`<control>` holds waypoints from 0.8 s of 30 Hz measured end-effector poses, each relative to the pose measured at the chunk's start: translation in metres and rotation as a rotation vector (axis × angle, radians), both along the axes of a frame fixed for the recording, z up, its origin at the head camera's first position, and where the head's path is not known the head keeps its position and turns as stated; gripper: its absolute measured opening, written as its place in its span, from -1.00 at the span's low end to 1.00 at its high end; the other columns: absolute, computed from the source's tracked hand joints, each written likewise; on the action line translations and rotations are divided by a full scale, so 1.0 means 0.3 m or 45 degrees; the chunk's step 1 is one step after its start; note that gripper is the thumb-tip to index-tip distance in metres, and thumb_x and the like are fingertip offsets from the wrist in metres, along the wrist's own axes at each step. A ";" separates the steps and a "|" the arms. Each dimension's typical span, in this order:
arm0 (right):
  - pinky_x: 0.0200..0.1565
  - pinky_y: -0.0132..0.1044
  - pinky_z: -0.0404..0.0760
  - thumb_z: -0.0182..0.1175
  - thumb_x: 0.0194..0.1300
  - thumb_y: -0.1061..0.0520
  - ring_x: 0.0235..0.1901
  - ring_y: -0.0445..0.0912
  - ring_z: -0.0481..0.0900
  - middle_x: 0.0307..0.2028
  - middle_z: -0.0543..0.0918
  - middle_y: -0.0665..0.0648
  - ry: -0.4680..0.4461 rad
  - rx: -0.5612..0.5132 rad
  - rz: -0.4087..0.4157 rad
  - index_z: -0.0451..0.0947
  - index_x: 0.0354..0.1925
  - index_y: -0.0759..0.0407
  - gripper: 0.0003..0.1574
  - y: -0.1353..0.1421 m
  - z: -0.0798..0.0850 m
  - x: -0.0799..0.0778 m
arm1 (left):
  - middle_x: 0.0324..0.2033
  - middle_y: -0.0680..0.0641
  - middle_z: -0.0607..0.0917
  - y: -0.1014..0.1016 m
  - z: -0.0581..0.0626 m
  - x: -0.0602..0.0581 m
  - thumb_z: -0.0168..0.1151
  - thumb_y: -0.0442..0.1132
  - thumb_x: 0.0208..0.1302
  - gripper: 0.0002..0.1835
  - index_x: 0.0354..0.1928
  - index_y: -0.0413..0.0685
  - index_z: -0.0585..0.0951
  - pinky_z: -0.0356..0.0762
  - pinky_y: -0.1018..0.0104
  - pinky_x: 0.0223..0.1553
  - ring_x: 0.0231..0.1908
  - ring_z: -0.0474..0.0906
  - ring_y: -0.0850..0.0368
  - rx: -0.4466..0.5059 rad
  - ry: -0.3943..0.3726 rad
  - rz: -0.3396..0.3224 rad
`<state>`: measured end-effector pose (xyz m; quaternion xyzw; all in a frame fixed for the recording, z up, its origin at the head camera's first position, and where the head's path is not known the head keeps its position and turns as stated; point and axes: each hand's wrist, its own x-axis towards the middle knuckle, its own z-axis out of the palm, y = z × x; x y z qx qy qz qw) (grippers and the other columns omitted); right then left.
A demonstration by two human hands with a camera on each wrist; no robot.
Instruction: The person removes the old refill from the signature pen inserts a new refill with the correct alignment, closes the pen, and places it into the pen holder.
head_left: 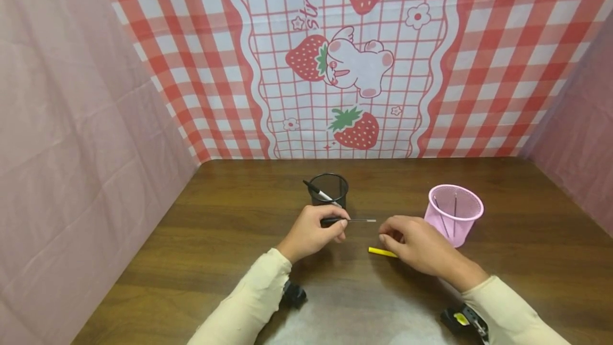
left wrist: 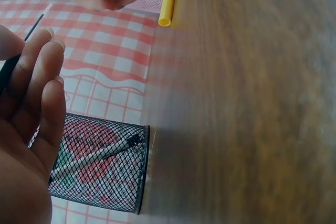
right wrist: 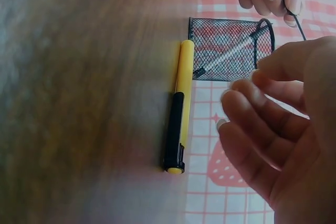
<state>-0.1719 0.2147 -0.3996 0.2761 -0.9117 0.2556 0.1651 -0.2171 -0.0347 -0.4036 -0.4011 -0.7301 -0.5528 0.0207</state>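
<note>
My left hand (head_left: pixel 313 230) pinches a slim black-handled tool (head_left: pixel 354 220) between thumb and fingers. Its thin shaft points right and ends in a pale tip; its exact kind is unclear. Facing that tip, my right hand (head_left: pixel 421 244) hovers with loosely bent fingers and holds nothing. A yellow-and-black pen-shaped object (right wrist: pixel 182 82) lies on the table under the right hand, which partly hides it in the head view. Just behind the left hand stands a black mesh cup (left wrist: pixel 105 192), with a white marker with a black cap (head_left: pixel 323 193) leaning inside.
To the right of the right hand is a pink mesh cup (head_left: pixel 471 222), where two thin dark rods show. The brown wooden table (head_left: pixel 230 217) meets a red-and-white strawberry cloth (head_left: pixel 316 121) at the back. Pink cloth (head_left: pixel 86 137) hangs at the sides.
</note>
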 end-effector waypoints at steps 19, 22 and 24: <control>-0.56 -0.41 0.49 0.34 0.08 0.16 -0.57 -0.38 0.41 -0.53 0.45 -0.28 0.177 -0.162 0.070 0.55 -0.26 -0.03 -0.78 -0.027 0.031 0.014 | -0.60 0.06 0.65 0.004 -0.004 0.000 0.18 -0.24 0.26 -0.82 -0.19 -0.21 0.63 0.62 0.30 -0.51 -0.59 0.62 0.22 -0.029 -0.029 -0.018; -0.56 -0.40 0.50 0.34 0.08 0.17 -0.56 -0.38 0.41 -0.53 0.46 -0.28 0.187 -0.179 0.088 0.56 -0.24 -0.02 -0.76 -0.031 0.033 0.017 | -0.60 0.05 0.65 0.005 -0.002 0.005 0.18 -0.25 0.26 -0.82 -0.19 -0.22 0.63 0.63 0.30 -0.51 -0.59 0.62 0.22 -0.029 -0.037 -0.026; -0.56 -0.40 0.50 0.35 0.07 0.17 -0.56 -0.38 0.41 -0.53 0.46 -0.27 0.196 -0.185 0.096 0.56 -0.24 -0.01 -0.75 -0.033 0.032 0.020 | -0.60 0.02 0.64 0.008 0.003 0.014 0.18 -0.29 0.25 -0.83 -0.19 -0.25 0.62 0.63 0.31 -0.50 -0.59 0.62 0.21 -0.031 -0.051 -0.036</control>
